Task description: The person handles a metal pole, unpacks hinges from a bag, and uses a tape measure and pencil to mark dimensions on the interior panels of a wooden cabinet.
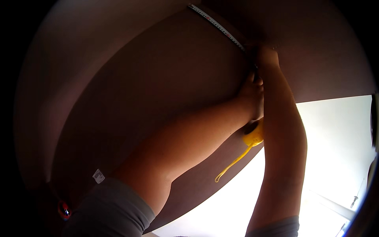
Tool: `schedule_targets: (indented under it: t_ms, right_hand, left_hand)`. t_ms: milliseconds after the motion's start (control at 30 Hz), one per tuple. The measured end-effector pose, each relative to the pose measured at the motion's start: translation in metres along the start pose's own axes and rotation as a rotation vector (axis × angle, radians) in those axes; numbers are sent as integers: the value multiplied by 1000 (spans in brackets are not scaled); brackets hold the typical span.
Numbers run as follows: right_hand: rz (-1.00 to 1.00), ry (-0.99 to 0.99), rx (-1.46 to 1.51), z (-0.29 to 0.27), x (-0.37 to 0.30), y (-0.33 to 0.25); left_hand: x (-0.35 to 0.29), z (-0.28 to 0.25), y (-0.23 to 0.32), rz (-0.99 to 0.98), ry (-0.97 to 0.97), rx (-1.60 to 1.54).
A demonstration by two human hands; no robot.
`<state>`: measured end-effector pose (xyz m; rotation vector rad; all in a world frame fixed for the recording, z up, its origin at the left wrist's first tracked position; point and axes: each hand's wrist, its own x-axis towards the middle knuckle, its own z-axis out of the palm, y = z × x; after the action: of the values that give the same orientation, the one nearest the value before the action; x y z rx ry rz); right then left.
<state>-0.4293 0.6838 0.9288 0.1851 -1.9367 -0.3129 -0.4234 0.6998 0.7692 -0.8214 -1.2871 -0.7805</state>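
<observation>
A yellow tape measure (256, 135) shows just below my left hand (249, 96), its yellow wrist cord (237, 161) hanging down. My left fingers are closed, apparently round the tape measure, and my right forearm hides part of the hand and the case. From the hands, the white tape blade (217, 27) runs up and left across the dark brown panel. My right hand (267, 56) is raised at the lower visible end of the blade, its fingers curled in deep shadow. What they grip is hidden.
Dark brown panels (158, 71) surround my arms and meet at a paler panel (98, 35) on the left. A small white label (98, 176) is stuck near my left sleeve. A small red and blue object (64, 210) lies at lower left. Bright light fills the lower right.
</observation>
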Motion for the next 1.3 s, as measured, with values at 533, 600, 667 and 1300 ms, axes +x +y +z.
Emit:
schedule_targets:
  t_ms: [533,600,667,1300]
  right_hand:
    - [-445,-61,-927,-4,8,-8]
    - [-465,-40,-989,-6,3,-10]
    - [-504,-25,-985,-7,-6,-11]
    - [-187,-76,-465,9,21,22]
  left_hand:
    - [-4,-6,-7,8,22,-103]
    - [-8,-19,-5,14,-49,-97]
    - [-15,-17,2,0,-1,-77]
    - [-2,-4,-2,-37,-32,-107]
